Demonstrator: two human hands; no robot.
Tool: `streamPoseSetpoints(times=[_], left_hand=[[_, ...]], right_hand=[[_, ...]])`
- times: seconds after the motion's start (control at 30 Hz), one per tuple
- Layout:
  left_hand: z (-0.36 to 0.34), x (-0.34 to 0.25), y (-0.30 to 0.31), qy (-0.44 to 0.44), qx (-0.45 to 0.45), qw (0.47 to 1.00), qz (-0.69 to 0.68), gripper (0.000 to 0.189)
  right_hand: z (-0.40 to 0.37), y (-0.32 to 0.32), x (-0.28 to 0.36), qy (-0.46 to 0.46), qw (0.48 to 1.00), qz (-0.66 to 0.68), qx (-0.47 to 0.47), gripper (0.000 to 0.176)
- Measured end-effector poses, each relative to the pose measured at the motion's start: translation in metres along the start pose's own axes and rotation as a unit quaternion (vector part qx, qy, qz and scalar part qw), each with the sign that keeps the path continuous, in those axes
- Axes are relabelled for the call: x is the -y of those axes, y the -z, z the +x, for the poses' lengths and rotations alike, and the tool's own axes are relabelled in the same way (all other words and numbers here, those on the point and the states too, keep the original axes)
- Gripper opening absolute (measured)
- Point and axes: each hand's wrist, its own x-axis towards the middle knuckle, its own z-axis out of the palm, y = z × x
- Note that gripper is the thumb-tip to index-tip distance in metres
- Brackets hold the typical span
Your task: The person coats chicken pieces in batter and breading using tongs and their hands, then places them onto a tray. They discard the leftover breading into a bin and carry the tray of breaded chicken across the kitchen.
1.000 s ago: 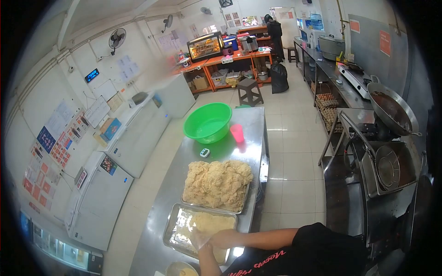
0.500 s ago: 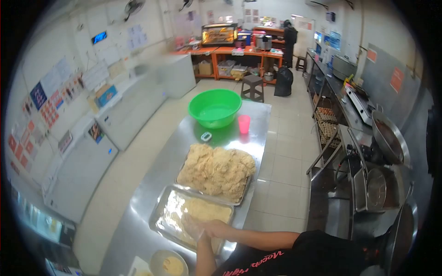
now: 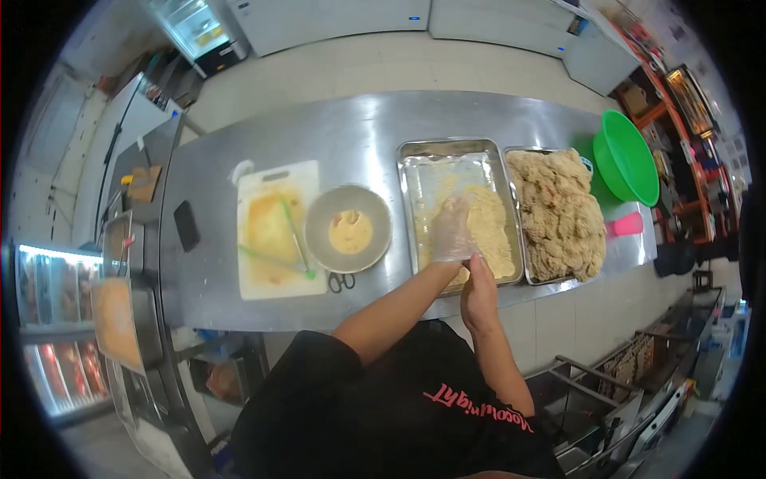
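Note:
My left hand (image 3: 453, 230) wears a clear plastic glove and is stretched out over a metal tray (image 3: 405, 180) spread with pale yellow crumbs or flour (image 3: 491, 227). Its fingers hold nothing that I can see. At its wrist, my right hand (image 3: 479, 297) is bare and pinches the cuff of the glove. Just right of this tray, a second tray (image 3: 536, 281) bears a big heap of coated, crumbly food (image 3: 558, 211). A grey bowl (image 3: 317, 231) with a light orange mixture (image 3: 350, 232) stands to the left.
Left on the steel table (image 3: 359, 120) are a white cutting board (image 3: 307, 172) with green-handled tools, black scissors (image 3: 341, 282) and a phone (image 3: 187, 226). At the right end are a green basin (image 3: 626, 158) and a pink cup (image 3: 628, 224). White freezers (image 3: 343, 17) line the far side.
The view has swung down and to the left, bringing the cutting board, scissors and phone into sight. My right hand still holds at my left wrist.

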Motion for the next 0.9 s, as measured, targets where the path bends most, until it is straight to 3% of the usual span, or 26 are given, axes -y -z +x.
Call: streamPoseSetpoints(times=[0.03, 0.1, 0.13, 0.17, 0.2, 0.23, 0.27, 0.33, 0.37, 0.4, 0.43, 0.5, 0.63, 0.7, 0.73, 0.8, 0.83, 0.9], left_hand=[[-0.002, 0.008, -0.007, 0.005, -0.007, 1.000, 0.003, 0.041], [-0.008, 0.032, -0.022, 0.164, -0.017, 0.955, -0.247, 0.043], [-0.015, 0.039, -0.024, 0.167, -0.017, 0.954, -0.247, 0.043], [-0.022, 0.040, -0.022, 0.099, -0.040, 0.972, -0.210, 0.042], [-0.029, 0.042, -0.021, 0.029, -0.059, 0.983, -0.173, 0.043], [-0.033, 0.043, -0.020, 0.027, -0.050, 0.983, -0.177, 0.043], [-0.037, 0.046, -0.018, 0.021, -0.045, 0.979, -0.196, 0.042], [-0.040, 0.042, -0.015, 0.012, -0.031, 0.975, -0.219, 0.040], [-0.040, 0.034, -0.010, 0.156, 0.003, 0.932, -0.328, 0.039], [-0.041, 0.028, -0.006, 0.297, 0.038, 0.855, -0.422, 0.038], [-0.043, 0.021, -0.002, 0.297, 0.046, 0.856, -0.421, 0.038], [-0.045, 0.008, 0.005, 0.356, 0.083, 0.790, -0.492, 0.041], [-0.046, 0.002, 0.020, 0.334, 0.173, 0.834, -0.404, 0.042], [-0.056, 0.020, 0.018, 0.171, 0.257, 0.914, -0.263, 0.048], [-0.057, 0.019, 0.017, 0.167, 0.258, 0.914, -0.264, 0.048], [-0.054, -0.005, 0.027, 0.313, 0.256, 0.861, -0.307, 0.057], [-0.053, 0.011, 0.013, 0.315, 0.255, 0.861, -0.307, 0.057], [-0.055, 0.055, -0.031, 0.127, 0.109, 0.949, -0.266, 0.058]], right_hand=[[0.000, 0.000, -0.004, 0.000, 1.000, 0.024, 0.011, 0.040], [-0.001, -0.002, -0.013, 0.002, 1.000, 0.005, 0.019, 0.043], [-0.004, -0.001, -0.018, 0.008, 1.000, -0.012, 0.019, 0.045], [-0.004, 0.002, -0.023, 0.007, 1.000, -0.012, 0.016, 0.045], [-0.001, 0.006, -0.028, 0.007, 0.990, -0.142, 0.020, 0.049], [0.001, 0.011, -0.032, 0.006, 0.963, -0.268, 0.020, 0.054], [0.002, 0.016, -0.038, 0.009, 0.964, -0.266, 0.008, 0.054], [0.004, 0.022, -0.048, -0.036, 0.957, -0.280, 0.073, 0.055], [0.005, 0.023, -0.050, -0.052, 0.961, -0.270, 0.038, 0.056], [0.003, 0.021, -0.047, -0.049, 0.962, -0.267, 0.030, 0.056], [0.000, 0.020, -0.044, -0.053, 0.971, -0.231, 0.038, 0.057], [-0.004, 0.014, -0.035, -0.053, 0.979, -0.193, 0.039, 0.058], [-0.007, 0.017, -0.028, -0.064, 0.983, -0.171, 0.012, 0.057], [-0.006, 0.021, -0.023, -0.084, 0.981, -0.175, 0.014, 0.058], [-0.006, 0.023, -0.020, -0.068, 0.976, -0.205, 0.016, 0.054], [-0.001, 0.027, -0.020, -0.052, 0.971, -0.235, 0.018, 0.051], [0.004, 0.031, -0.027, -0.039, 0.957, -0.285, 0.030, 0.048], [0.005, 0.033, -0.035, -0.030, 0.941, -0.335, 0.046, 0.045]])
